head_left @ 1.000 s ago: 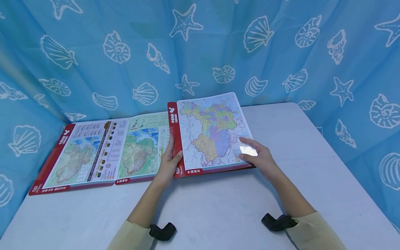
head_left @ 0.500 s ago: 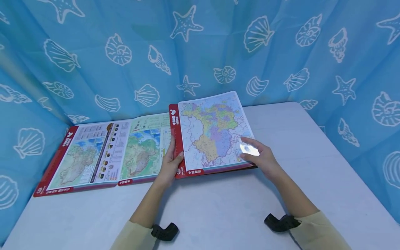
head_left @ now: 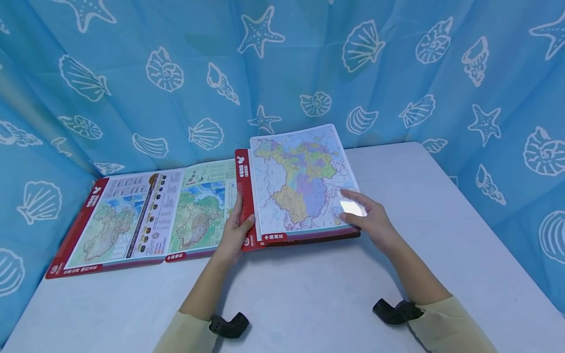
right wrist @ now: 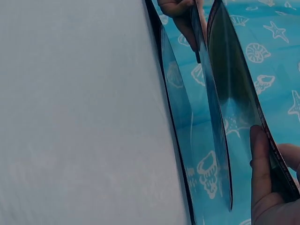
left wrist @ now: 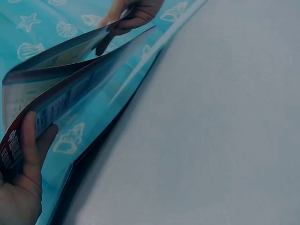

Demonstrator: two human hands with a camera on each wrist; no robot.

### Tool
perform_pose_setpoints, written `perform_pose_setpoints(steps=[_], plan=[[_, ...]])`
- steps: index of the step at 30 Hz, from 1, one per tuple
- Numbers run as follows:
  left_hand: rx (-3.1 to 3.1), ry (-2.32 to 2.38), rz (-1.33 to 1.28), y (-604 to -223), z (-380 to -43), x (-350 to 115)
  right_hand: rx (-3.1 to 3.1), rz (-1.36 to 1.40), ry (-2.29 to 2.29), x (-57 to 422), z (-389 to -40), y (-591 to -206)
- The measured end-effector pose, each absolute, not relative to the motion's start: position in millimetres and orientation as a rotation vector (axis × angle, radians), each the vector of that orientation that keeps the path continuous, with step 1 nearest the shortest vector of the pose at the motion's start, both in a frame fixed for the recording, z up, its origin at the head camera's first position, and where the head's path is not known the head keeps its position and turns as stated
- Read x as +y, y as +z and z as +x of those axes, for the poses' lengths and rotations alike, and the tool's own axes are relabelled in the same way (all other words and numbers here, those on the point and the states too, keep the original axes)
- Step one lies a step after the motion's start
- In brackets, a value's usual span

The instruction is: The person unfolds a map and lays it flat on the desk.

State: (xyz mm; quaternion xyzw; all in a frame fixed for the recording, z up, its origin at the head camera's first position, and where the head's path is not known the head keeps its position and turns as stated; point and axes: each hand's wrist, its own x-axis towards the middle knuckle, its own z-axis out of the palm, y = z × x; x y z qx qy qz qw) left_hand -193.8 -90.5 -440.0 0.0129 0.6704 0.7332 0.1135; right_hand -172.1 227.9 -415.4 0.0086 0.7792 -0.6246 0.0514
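Item: folded laminated map (head_left: pixel 300 184), resting on the white table (head_left: pixel 419 206), right of its unfolded panels (head_left: pixel 145 215). Since half a second ago we see its top leaf lifted a little higher, a second leaf edge now showing beneath; we judge the leaves are being parted. Left hand (head_left: pixel 236 230): thumb over the red spine edge, fingers curled beneath, gripping. Right hand (head_left: pixel 368 218): fingers curled around the right edge, pinching the top leaf. Backdrop: blue seashell curtain (head_left: pixel 397 73).

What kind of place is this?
Probably a small indoor work corner: a plain white table closed in by a blue seashell curtain, with a fold-out map booklet held in both hands.
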Motion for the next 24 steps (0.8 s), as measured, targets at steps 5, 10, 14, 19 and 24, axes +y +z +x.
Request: perform_pose_setpoints(steps=[5, 10, 14, 19, 24], plan=[[1.957, 2.151, 0.027, -440, -195, -92, 2.389, 0.055, -1.892, 231, -173, -412], [1.957, 2.153, 0.019, -437, -194, -93, 2.359, 0.063, -1.923, 231, -172, -410], [1.972, 2.134, 0.020, -434, -193, -94, 2.345, 0.063, -1.937, 232, -172, -408], [2.005, 2.111, 0.002, -432, -194, -98, 2.354, 0.074, -1.937, 235, -171, -404], [2.026, 2.083, -0.009, -431, -195, -102, 2.367, 0.094, -1.928, 239, -170, -400]])
